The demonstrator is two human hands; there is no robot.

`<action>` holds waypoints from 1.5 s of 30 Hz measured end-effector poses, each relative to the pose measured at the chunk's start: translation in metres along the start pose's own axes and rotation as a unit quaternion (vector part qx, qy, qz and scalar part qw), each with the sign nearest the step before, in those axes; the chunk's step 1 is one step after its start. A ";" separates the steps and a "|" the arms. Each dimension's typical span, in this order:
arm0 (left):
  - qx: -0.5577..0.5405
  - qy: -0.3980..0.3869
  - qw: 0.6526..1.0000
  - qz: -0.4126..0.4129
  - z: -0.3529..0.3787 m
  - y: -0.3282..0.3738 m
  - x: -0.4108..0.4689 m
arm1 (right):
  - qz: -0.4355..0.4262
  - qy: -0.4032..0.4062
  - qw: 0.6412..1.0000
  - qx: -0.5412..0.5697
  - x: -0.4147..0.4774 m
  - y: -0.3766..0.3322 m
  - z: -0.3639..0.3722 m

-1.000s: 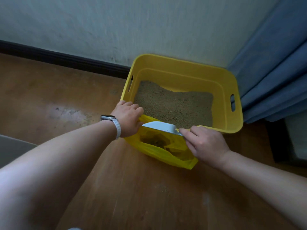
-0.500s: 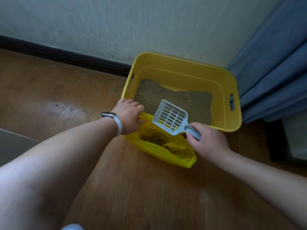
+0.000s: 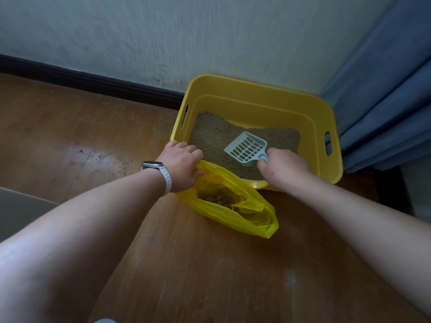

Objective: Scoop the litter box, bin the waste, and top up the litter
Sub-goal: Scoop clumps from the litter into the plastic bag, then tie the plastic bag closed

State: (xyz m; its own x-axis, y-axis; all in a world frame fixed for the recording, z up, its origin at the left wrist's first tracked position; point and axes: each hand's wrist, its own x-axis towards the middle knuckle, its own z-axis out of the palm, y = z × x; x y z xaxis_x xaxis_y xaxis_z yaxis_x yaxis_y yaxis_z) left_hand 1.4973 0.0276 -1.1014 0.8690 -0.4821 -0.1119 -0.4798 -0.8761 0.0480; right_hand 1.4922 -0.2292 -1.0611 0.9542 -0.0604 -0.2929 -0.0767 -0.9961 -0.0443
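We are gripping the scoop [image 3: 246,148] by its handle with our right hand [image 3: 284,169], fingers curled tightly round it so that most of the handle is hidden. The slotted blade is pointing away from us and to the left, sitting low over the litter [image 3: 214,136]; we cannot tell whether its edge is touching the grains. The blade is looking empty. The litter is lying inside the box [image 3: 256,89], which is standing on the floor [image 3: 210,276] against the wall [image 3: 210,31], and it is banked higher toward the far left corner. Our left hand [image 3: 180,164] is curling over the box's near left corner, fingers bent and pinching the rim of the bag [image 3: 245,220], holding its mouth open just beside the box's near wall. The bag is resting on the floor and touching the box, and dark clumps of waste [image 3: 217,199] are showing inside it. A watch [image 3: 152,164] on a pale strap is sitting on our left wrist. A few stray grains are lying on the floor near us. A curtain [image 3: 384,101] is hanging just right of the box, and a dark skirting [image 3: 93,82] is running along the foot of the wall.
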 end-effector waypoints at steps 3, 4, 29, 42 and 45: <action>-0.003 -0.004 1.000 -0.004 0.000 0.000 0.000 | 0.017 -0.029 0.999 -0.021 0.015 -0.020 0.009; -0.004 -0.005 1.000 -0.004 0.000 0.000 0.000 | 0.026 -0.047 0.998 -0.020 0.018 -0.025 0.013; -0.014 0.077 0.997 0.027 -0.012 -0.008 -0.017 | -0.443 0.078 0.887 -0.107 -0.049 0.019 0.037; -0.121 0.009 0.964 -0.235 -0.005 -0.012 -0.047 | -0.321 -0.061 0.906 -0.269 -0.048 -0.012 0.039; -0.121 0.009 0.963 -0.243 -0.007 -0.005 -0.045 | -0.315 -0.066 0.904 -0.282 -0.051 -0.008 0.038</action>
State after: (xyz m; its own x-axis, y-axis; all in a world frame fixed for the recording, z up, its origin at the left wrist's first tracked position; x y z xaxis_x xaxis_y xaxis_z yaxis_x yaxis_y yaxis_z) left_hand 1.4614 0.0531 -1.0897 0.9865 -0.0140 -0.1632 0.0233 -0.9743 0.2242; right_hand 1.4333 -0.2160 -1.0825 0.7112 0.5015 -0.4926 0.6650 -0.7073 0.2400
